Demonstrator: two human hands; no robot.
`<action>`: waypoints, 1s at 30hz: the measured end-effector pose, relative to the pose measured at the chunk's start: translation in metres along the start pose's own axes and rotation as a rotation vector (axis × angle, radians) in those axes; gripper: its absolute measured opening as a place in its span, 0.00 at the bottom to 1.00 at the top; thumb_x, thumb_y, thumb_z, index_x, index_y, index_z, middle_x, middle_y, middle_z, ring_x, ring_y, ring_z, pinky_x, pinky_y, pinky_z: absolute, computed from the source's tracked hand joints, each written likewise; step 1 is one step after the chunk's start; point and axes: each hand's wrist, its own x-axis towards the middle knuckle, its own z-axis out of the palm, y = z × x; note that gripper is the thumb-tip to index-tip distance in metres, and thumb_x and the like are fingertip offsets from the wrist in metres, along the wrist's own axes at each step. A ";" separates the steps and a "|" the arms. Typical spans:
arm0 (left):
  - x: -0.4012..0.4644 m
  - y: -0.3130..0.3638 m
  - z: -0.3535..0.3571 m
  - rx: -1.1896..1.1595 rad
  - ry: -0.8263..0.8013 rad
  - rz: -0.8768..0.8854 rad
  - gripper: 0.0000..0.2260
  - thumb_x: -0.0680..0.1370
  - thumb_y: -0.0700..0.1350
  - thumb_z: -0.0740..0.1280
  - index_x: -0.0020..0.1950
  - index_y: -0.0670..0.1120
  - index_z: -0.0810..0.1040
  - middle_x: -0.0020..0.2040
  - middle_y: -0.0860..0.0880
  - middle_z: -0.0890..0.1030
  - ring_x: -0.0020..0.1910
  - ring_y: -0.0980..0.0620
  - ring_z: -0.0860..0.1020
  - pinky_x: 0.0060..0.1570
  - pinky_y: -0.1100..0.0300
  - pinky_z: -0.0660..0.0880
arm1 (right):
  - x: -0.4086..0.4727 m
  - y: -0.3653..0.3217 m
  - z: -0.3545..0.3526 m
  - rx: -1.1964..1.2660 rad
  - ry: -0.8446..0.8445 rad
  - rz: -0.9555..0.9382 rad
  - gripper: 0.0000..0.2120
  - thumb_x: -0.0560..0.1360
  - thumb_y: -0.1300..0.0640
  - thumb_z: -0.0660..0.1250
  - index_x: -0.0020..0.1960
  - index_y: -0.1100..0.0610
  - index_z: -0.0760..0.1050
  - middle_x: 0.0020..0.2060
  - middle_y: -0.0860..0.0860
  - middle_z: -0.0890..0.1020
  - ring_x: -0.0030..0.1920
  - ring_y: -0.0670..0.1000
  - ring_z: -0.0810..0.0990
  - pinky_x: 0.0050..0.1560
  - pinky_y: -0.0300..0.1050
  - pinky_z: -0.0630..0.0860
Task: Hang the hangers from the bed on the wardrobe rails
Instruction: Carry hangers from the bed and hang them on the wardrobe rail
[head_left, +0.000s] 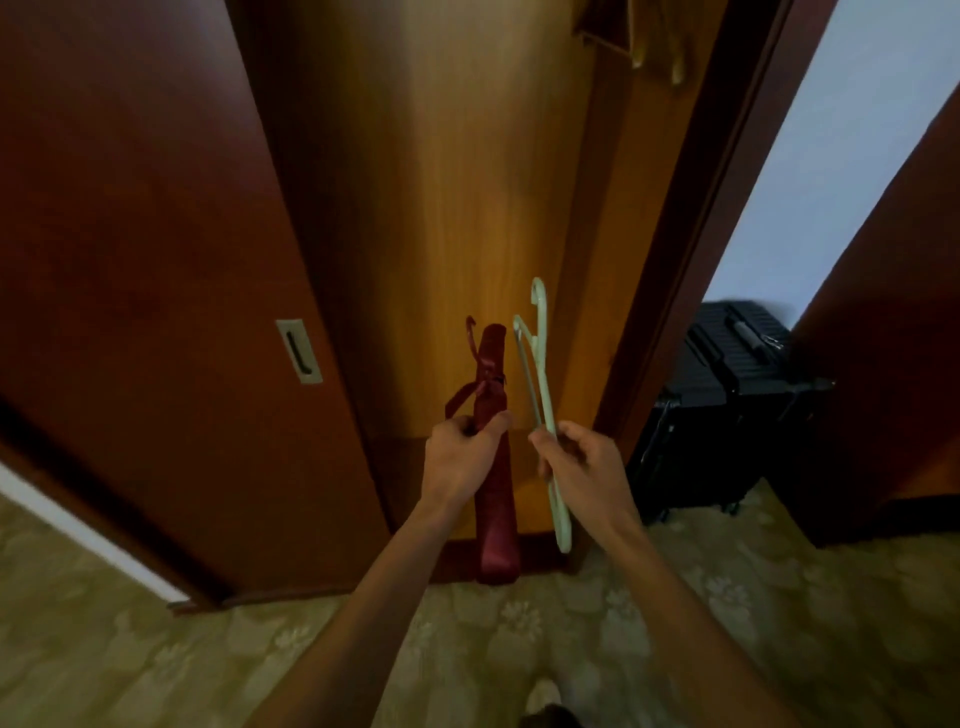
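My left hand (460, 457) grips a dark red padded hanger (496, 519) with a ribbon and a small red hook at its top. It hangs edge-on in front of the open wardrobe (467, 208). My right hand (584, 467) holds a pale green plastic hanger (540, 374), also edge-on, hook pointing up, just right of the red one. The two hangers are close but apart. A few hangers (660, 47) hang high at the wardrobe's top right; the rail itself is out of view.
A dark wooden sliding door (156, 312) with a recessed handle (300, 352) stands on the left. A black suitcase (727, 395) sits on the floor to the right of the wardrobe frame. Patterned beige carpet (156, 649) covers the floor.
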 end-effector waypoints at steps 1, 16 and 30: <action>0.017 0.010 0.001 0.001 -0.005 0.003 0.16 0.75 0.60 0.72 0.40 0.46 0.81 0.32 0.51 0.78 0.30 0.53 0.77 0.31 0.59 0.71 | 0.018 -0.004 0.001 -0.008 -0.002 -0.003 0.12 0.81 0.49 0.66 0.41 0.53 0.78 0.29 0.47 0.78 0.31 0.42 0.76 0.37 0.37 0.74; 0.235 0.214 0.032 -0.012 -0.062 0.289 0.11 0.75 0.55 0.74 0.46 0.48 0.82 0.39 0.51 0.83 0.36 0.55 0.81 0.34 0.63 0.76 | 0.300 -0.088 -0.041 0.018 0.111 -0.232 0.10 0.80 0.50 0.66 0.43 0.52 0.81 0.29 0.46 0.78 0.30 0.41 0.76 0.34 0.36 0.71; 0.332 0.417 0.020 -0.107 -0.005 0.597 0.05 0.74 0.52 0.75 0.47 0.53 0.83 0.41 0.55 0.85 0.41 0.56 0.82 0.37 0.63 0.74 | 0.473 -0.239 -0.091 0.017 0.285 -0.436 0.15 0.77 0.49 0.67 0.38 0.56 0.82 0.29 0.48 0.82 0.35 0.50 0.81 0.46 0.54 0.79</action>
